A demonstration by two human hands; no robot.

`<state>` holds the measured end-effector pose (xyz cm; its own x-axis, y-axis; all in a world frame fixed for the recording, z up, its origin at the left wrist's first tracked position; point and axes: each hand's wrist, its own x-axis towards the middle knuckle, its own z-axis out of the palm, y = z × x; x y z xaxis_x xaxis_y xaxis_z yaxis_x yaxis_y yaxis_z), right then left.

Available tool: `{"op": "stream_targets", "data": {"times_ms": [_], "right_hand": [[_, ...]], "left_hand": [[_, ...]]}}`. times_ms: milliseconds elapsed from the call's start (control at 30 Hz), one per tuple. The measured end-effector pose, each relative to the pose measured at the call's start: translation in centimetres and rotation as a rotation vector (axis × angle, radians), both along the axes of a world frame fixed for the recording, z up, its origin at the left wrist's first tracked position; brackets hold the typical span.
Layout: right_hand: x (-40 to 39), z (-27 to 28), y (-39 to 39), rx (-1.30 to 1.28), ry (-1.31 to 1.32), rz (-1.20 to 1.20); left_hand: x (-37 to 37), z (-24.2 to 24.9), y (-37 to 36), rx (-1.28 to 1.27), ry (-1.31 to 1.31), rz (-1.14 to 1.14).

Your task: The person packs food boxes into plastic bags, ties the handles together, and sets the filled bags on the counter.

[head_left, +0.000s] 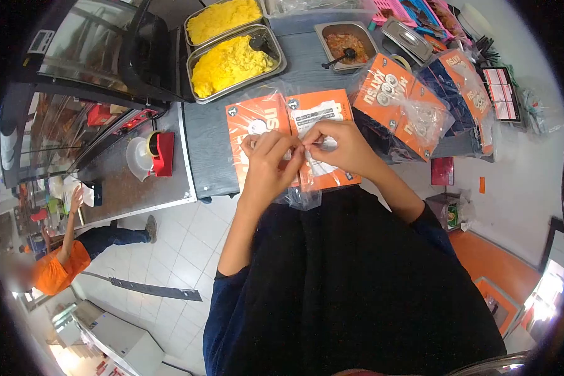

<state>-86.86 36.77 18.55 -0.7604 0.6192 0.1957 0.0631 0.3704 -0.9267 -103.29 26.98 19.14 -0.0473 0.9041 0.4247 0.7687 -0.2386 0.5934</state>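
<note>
Two orange printed boxes, a left box (255,113) and a right box (323,100), lie side by side at the counter's front edge inside a clear plastic bag (304,198). Over the gap between them, my left hand (271,155) pinches the gathered plastic with its fingertips. My right hand (348,145) meets it there, thumb and forefinger pressed together on the same bit of plastic. The exact form of the twist or knot is too small to make out. A white label (319,116) with dark print shows on the right box.
Behind the boxes stand a metal tray of yellow food (232,66) and a metal pan of red-brown relish (348,47) with a black spoon. More bagged orange boxes (395,100) lie to the right. A red tape dispenser (163,153) is at left, near a co-worker in orange (62,266).
</note>
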Motion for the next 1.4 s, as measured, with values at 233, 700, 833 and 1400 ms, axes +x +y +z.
{"op": "stream_targets", "data": {"times_ms": [233, 700, 833, 1400], "right_hand": [[0.1, 0.0, 0.3, -0.029, 0.013, -0.021], [0.3, -0.1, -0.1, 0.038, 0.014, -0.113], [0.6, 0.0, 0.0, 0.003, -0.013, -0.099], [0.7, 0.6, 0.3, -0.110, -0.052, -0.118]], "left_hand": [[-0.2, 0.5, 0.0, -0.104, -0.065, -0.032], [-0.8, 0.1, 0.6, -0.167, -0.142, -0.070], [-0.7, 0.8, 0.6, -0.246, -0.099, -0.028], [-0.9, 0.1, 0.9, -0.220, -0.113, -0.039]]}}
